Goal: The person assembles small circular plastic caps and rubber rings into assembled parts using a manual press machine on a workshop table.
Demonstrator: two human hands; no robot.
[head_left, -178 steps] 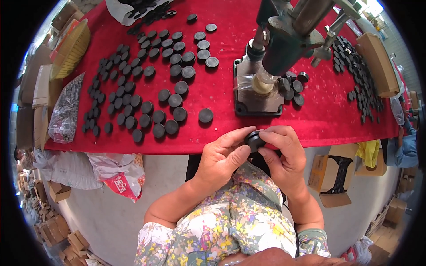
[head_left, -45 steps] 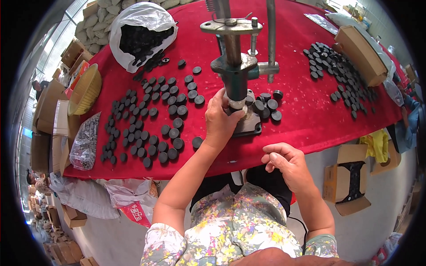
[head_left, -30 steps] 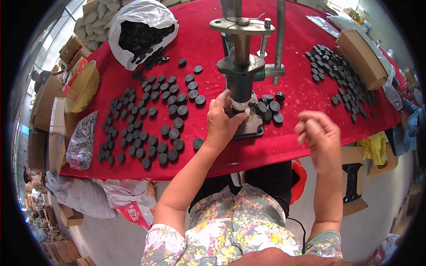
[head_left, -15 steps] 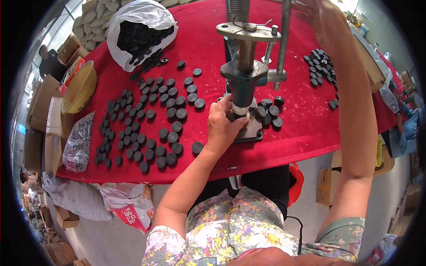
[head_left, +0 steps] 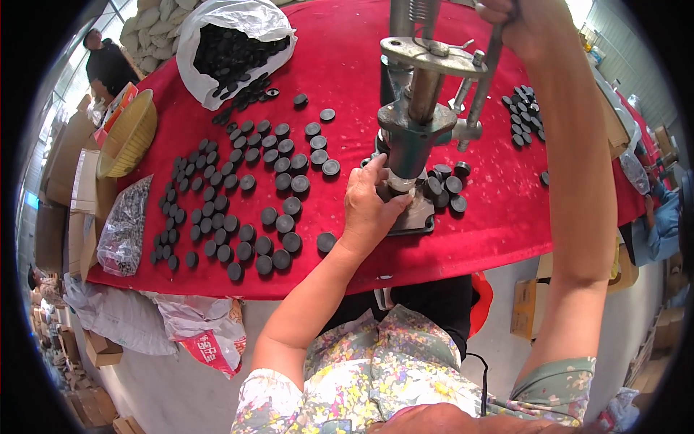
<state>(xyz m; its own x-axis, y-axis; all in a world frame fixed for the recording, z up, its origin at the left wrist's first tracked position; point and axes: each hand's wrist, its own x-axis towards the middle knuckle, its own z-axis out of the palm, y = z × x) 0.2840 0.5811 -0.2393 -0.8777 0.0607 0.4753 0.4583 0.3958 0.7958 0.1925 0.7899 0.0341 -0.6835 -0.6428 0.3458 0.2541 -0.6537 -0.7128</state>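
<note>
A green and grey metal hand press [head_left: 418, 119] stands on the red-covered table in front of me. At its foot, my left hand [head_left: 370, 206] curls thumb and fingers around a whitish ring-shaped part [head_left: 400, 182] under the ram. What the fingertips pinch there is mostly hidden. High on the right, my right hand [head_left: 524, 25] is closed around the upper part of the press lever [head_left: 493, 61]. Several black round caps [head_left: 450, 186] are heaped just right of the press base [head_left: 417, 219]. Many more black caps [head_left: 247, 233] lie spread to the left of my left hand.
A white bag [head_left: 194, 69] spills black pieces at the far left. Beside it are a yellow basket [head_left: 137, 137] and a clear bag of small parts [head_left: 124, 231]. Another group of black pieces [head_left: 522, 116] lies at right, partly behind my forearm. A person in dark clothes [head_left: 108, 65] stands far left.
My right hand has gone from loose fingers by the lever to a closed grip on it, and the lever leans further right. My left hand stays at the press foot. The view has shifted slightly.
</note>
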